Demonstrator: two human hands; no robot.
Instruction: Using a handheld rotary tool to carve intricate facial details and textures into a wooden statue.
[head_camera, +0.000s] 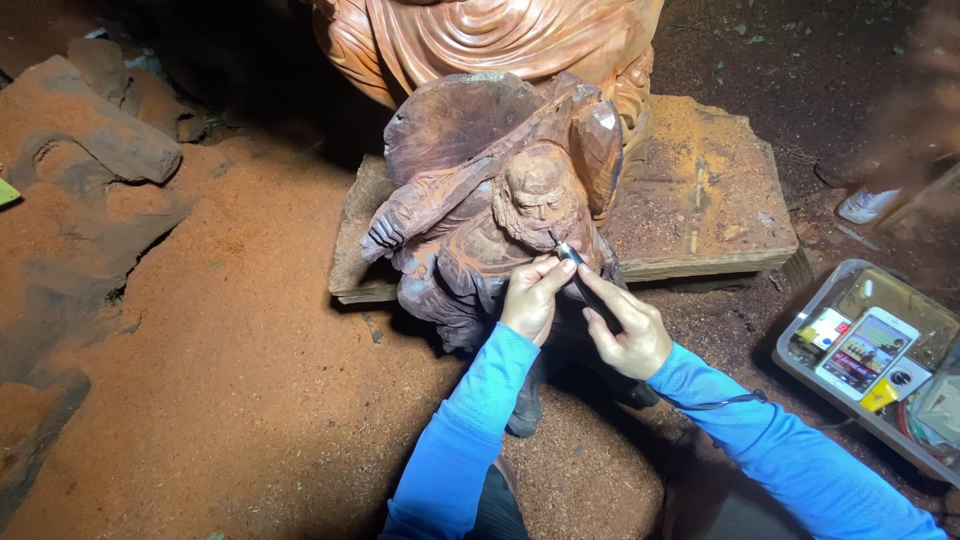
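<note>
Both hands, left hand (530, 297) and right hand (628, 330), close around a rotary tool (585, 277) touching the wooden figure (480, 190).

This is a woodcarving workshop, with work done low on the ground. The floor (230, 400) is covered with thick reddish sawdust. A dark carved wooden figure (490, 200) of a bearded man stands before a rough wooden slab (700, 200), and a bigger pale carved statue (480, 40) rises behind it. Raw wood pieces (90, 130) lie at the left. At the right, a grey tray (800, 360) holds a phone and small things.
</note>
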